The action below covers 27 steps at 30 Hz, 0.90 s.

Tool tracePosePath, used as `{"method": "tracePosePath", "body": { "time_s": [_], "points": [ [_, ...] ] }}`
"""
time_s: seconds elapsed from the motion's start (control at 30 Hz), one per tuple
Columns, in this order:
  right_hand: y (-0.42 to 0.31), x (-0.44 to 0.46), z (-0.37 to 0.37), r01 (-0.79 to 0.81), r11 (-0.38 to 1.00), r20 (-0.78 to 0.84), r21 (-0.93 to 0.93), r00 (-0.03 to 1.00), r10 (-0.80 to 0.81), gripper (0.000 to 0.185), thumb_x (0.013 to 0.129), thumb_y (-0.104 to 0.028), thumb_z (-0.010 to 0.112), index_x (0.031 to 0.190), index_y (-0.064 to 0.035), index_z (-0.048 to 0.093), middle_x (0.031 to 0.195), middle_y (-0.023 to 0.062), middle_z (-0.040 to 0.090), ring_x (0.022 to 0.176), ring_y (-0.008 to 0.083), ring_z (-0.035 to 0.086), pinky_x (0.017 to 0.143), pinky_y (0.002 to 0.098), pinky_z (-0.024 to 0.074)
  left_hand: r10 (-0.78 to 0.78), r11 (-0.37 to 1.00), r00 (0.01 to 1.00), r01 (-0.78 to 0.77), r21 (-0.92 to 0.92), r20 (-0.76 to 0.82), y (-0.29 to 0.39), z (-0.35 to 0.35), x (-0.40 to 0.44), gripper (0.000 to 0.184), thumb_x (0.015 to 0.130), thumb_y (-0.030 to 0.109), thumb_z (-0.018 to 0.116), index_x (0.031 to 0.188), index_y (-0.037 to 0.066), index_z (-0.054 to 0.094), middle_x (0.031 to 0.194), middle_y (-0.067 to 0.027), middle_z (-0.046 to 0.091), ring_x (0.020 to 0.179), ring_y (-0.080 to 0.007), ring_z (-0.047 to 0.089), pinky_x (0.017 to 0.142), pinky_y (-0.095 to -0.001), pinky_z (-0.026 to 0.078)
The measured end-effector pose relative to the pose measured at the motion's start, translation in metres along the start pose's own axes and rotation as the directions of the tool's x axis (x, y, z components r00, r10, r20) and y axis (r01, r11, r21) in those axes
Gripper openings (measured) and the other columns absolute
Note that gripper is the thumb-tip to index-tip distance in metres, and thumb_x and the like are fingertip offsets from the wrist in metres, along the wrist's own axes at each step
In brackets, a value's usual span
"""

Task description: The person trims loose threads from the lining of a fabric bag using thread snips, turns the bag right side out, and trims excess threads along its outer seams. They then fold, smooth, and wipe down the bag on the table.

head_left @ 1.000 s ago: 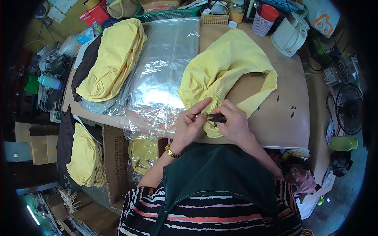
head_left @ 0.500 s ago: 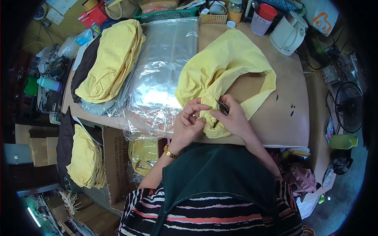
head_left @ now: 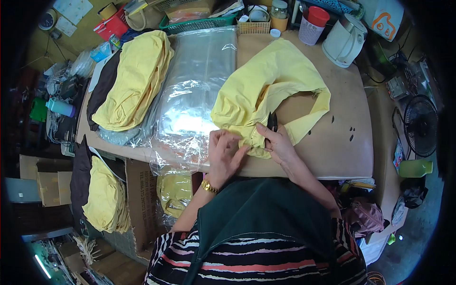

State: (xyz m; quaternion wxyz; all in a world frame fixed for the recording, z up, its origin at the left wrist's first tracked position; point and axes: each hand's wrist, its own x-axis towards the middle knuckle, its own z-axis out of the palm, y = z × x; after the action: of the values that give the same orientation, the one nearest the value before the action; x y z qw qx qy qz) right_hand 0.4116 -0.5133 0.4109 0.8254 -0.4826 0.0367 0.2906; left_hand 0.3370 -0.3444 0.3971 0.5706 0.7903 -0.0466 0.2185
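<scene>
A yellow cloth bag lies on the table, its wide strap forming a loop to the right. My right hand is closed around small black thread snips, which point away from me. Its thumb lies over the bag's near edge. At that edge's left side is my left hand, thumb and fingers apart and holding nothing. Its fingertips are by the cloth, and I cannot tell whether they touch it.
Clear plastic sleeves lie left of the bag, beside a pile of folded yellow cloth. A white electric kettle and a red cup stand at the back right. More yellow cloth hangs below the table's left side.
My left hand has let go of the cloth and moved slightly left, its fingers opening. The snips have turned in my right hand and now point away from me. The bag's near edge lies flatter.
</scene>
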Motion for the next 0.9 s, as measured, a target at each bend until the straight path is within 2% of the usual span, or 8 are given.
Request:
{"method": "tracePosePath", "body": {
  "time_s": [0.03,0.23,0.3,0.53,0.63,0.7,0.8,0.9],
  "points": [
    [-0.001,0.002,-0.001,0.011,0.997,-0.028,-0.079,1.000,-0.013,0.020,0.088,-0.024,0.072,0.082,-0.0086,0.062,0.062,-0.0058,0.051,0.046,0.0009,0.037,0.040,0.0210,0.0223,0.237,0.928,0.971,-0.218,0.301,-0.028,0.014,-0.004,0.002,0.029,0.076,0.004,0.080,0.101,0.004,0.066,0.097,-0.0066,0.054,0.073,-0.0116,0.054,0.065,-0.0247,0.046],
    [-0.007,-0.003,0.007,-0.053,0.995,0.031,-0.082,0.998,0.055,0.021,0.089,-0.026,0.071,0.082,-0.0092,0.060,0.060,-0.0070,0.047,0.046,0.0017,0.036,0.042,0.0228,0.0237,0.138,0.951,0.988,-0.151,0.271,0.065,0.022,0.010,0.017,0.027,0.072,0.005,0.081,0.098,0.005,0.073,0.103,-0.0095,0.057,0.082,-0.0187,0.058,0.070,-0.0285,0.049],
    [-0.004,0.000,0.001,-0.064,0.995,0.034,-0.083,0.997,0.067,0.021,0.089,-0.026,0.071,0.083,-0.0093,0.060,0.060,-0.0070,0.047,0.046,0.0017,0.036,0.042,0.0226,0.0234,0.066,0.997,0.998,-0.066,0.043,0.004,0.007,0.015,0.015,0.026,0.073,0.005,0.081,0.098,0.005,0.073,0.101,-0.0082,0.059,0.083,-0.0188,0.058,0.072,-0.0289,0.048],
    [0.008,-0.001,-0.008,-0.106,0.983,0.102,-0.151,0.987,0.122,0.024,0.091,-0.030,0.069,0.086,-0.0084,0.060,0.063,-0.0076,0.047,0.048,0.0022,0.037,0.043,0.0226,0.0265,0.186,0.965,0.976,-0.160,0.206,-0.111,0.005,0.018,0.010,0.009,0.081,0.003,0.073,0.082,0.000,0.065,0.096,-0.0069,0.058,0.083,-0.0154,0.056,0.073,-0.0287,0.046],
    [-0.006,-0.014,0.007,0.126,0.885,0.055,-0.448,0.992,-0.114,0.028,0.091,-0.031,0.070,0.091,-0.0044,0.061,0.065,-0.0073,0.047,0.054,0.0024,0.040,0.048,0.0212,0.0311,0.081,0.992,0.991,-0.070,0.108,-0.104,-0.003,0.016,0.006,0.010,0.087,0.004,0.069,0.083,0.000,0.060,0.094,-0.0058,0.057,0.084,-0.0131,0.056,0.073,-0.0268,0.046],
    [0.004,-0.007,-0.003,0.207,0.857,0.050,-0.473,0.977,-0.208,0.029,0.091,-0.031,0.069,0.094,-0.0031,0.061,0.067,-0.0069,0.048,0.057,0.0024,0.041,0.049,0.0206,0.0324,-0.270,0.931,0.961,0.245,-0.271,-0.060,-0.013,0.017,0.003,0.009,0.087,0.005,0.069,0.086,-0.001,0.061,0.098,-0.0100,0.057,0.086,-0.0148,0.056,0.075,-0.0266,0.046],
    [-0.002,-0.012,-0.009,0.212,0.864,0.024,-0.457,0.974,-0.227,0.030,0.091,-0.030,0.069,0.097,-0.0020,0.061,0.069,-0.0063,0.050,0.059,0.0022,0.042,0.051,0.0202,0.0335,-0.193,0.883,0.979,0.147,-0.446,-0.059,-0.010,0.023,0.001,0.012,0.086,0.004,0.070,0.090,-0.001,0.059,0.102,-0.0096,0.056,0.086,-0.0120,0.055,0.074,-0.0256,0.047],
    [-0.008,-0.016,-0.004,0.129,0.925,-0.004,-0.357,0.990,-0.139,0.028,0.091,-0.029,0.069,0.097,-0.0027,0.061,0.069,-0.0062,0.050,0.058,0.0019,0.042,0.050,0.0203,0.0332,-0.048,0.992,0.998,0.043,-0.122,-0.039,0.005,0.024,0.003,0.021,0.086,0.004,0.072,0.099,0.003,0.055,0.092,-0.0020,0.057,0.081,-0.0077,0.055,0.073,-0.0222,0.048]
  ]
}}
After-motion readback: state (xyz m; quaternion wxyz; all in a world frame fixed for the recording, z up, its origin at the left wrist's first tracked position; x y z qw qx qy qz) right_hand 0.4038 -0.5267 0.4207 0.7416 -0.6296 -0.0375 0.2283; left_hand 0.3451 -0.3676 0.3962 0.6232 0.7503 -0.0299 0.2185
